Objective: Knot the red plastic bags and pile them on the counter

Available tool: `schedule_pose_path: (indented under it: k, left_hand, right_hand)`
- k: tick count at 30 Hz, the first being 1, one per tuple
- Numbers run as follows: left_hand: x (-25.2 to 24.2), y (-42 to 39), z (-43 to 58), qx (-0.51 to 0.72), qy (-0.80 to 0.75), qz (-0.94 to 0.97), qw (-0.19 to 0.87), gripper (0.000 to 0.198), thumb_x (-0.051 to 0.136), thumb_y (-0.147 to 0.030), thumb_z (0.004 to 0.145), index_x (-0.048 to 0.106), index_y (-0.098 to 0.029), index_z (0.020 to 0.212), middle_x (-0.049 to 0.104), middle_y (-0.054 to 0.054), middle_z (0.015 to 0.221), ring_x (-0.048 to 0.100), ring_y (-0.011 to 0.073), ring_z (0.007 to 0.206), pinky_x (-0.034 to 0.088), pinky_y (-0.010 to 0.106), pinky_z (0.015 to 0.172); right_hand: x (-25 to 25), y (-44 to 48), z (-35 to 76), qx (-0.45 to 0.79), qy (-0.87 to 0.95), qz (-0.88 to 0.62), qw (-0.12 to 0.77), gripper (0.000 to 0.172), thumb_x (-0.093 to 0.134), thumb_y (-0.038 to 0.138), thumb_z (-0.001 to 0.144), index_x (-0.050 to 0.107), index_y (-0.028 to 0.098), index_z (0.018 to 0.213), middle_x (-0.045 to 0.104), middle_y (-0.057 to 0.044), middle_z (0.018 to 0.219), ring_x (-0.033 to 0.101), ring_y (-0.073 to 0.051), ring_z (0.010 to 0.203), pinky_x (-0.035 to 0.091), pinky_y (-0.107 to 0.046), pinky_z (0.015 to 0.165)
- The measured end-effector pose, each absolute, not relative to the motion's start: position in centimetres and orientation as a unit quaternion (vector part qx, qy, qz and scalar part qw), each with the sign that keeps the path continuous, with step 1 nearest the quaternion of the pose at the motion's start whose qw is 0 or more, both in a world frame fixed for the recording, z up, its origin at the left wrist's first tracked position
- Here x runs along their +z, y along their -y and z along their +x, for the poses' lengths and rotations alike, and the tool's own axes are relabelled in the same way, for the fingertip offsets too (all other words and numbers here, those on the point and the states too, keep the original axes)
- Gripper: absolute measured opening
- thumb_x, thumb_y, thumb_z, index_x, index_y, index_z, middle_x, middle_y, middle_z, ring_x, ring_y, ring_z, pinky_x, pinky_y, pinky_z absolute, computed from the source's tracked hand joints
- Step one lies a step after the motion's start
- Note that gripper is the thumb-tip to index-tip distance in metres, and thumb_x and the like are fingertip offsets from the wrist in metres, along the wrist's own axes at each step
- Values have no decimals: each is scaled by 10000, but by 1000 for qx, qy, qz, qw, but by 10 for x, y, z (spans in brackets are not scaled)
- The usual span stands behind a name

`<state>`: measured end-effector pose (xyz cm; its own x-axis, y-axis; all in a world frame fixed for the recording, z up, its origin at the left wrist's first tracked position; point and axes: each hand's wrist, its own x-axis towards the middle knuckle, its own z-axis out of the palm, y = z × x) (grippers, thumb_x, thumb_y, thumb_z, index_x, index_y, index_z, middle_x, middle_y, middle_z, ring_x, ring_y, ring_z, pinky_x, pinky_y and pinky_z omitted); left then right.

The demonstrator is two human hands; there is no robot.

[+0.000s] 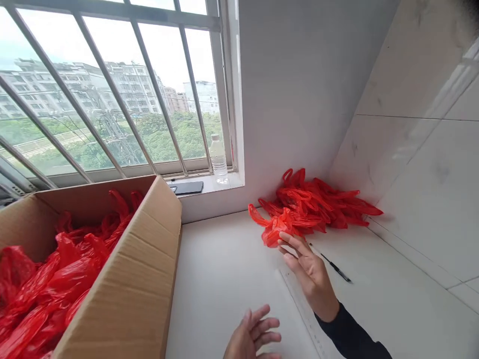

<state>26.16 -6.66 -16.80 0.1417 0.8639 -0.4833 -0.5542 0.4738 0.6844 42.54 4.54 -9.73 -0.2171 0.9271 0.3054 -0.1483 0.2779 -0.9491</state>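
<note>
My left hand [254,335] is low in the view above the white tabletop [213,279], its fingers curved and apart with nothing in them. Farther right, my right hand [307,267] reaches forward with its fingers stretched and parted. Its fingertips are at the near edge of a bunched red plastic bag [276,230]; whether they touch it I cannot tell. That bag lies against a heap of red plastic bags [318,204], flattened and gathered in the corner. A clear ruler [304,316] lies under and left of my right forearm.
An open cardboard box [138,279] full of crumpled red bags [63,279] stands at the left. A black pen [337,269] lies right of my right hand. On the windowsill are a phone [187,188] and a clear bottle [218,159]. Walls bound the back and right.
</note>
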Motion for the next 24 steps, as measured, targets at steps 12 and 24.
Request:
schedule_pose_path:
  k: [12, 24]
  left_hand:
    - [-154, 69, 275, 613, -432, 33, 660, 322, 743, -394, 768, 639, -196, 1000, 727, 71, 838, 701, 238, 657, 492, 296, 543]
    - [-146, 94, 289, 580, -482, 113, 646, 166, 718, -334, 782, 733, -181, 846, 747, 73, 880, 674, 284, 889, 508, 343, 761]
  right_hand:
    - [-160, 32, 448, 606, 562, -454, 334, 350, 471, 535, 939, 586, 278, 1146, 609, -76, 1167, 588, -182, 800, 546, -373, 772]
    - [-162, 26, 440, 694, 494, -383, 357, 288, 582, 429, 924, 592, 231, 1133, 623, -36, 937, 566, -163, 800, 501, -306, 683]
